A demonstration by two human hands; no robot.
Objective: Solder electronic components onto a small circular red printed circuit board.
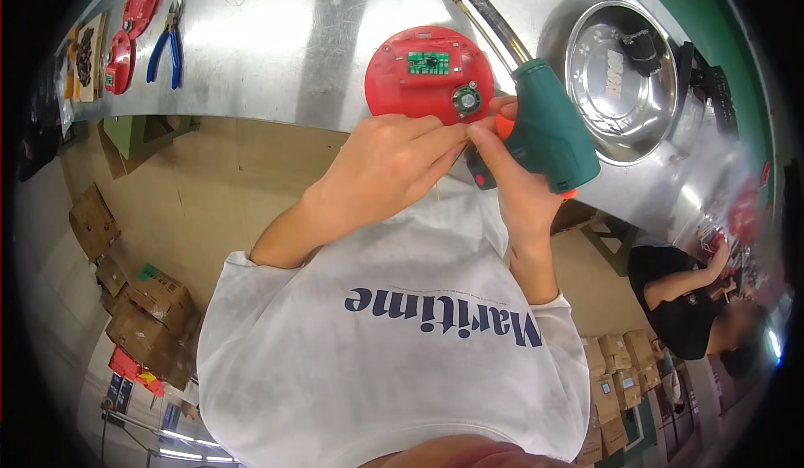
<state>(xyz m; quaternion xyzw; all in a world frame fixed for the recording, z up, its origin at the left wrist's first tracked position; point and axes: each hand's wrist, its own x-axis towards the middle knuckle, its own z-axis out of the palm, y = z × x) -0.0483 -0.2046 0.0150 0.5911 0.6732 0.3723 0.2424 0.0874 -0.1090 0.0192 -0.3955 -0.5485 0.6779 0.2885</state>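
Note:
A round red plastic shell [387, 91] lies on the metal table, its inside up, in front of my hands. It carries a green circuit board [428, 63] and a small round speaker [466, 98]. My left hand [389, 162] is closed at the shell's near edge, fingertips pinched and meeting my right thumb. Below its fingers hangs a thin pale wire [438, 190]; the pinched end is hidden. My right hand [523, 179] is wrapped around a green soldering gun [554, 129] with an orange trigger. The gun's long metal tip points up and away, over the table beyond the shell.
Right of the gun stands a shiny steel bowl [621, 124] with a dark object inside. Blue-handled pliers [170, 49] and more red shells [143, 3] lie at the table's far left. Another person [682, 292] works at the right. Cardboard boxes [151, 325] stand on the floor.

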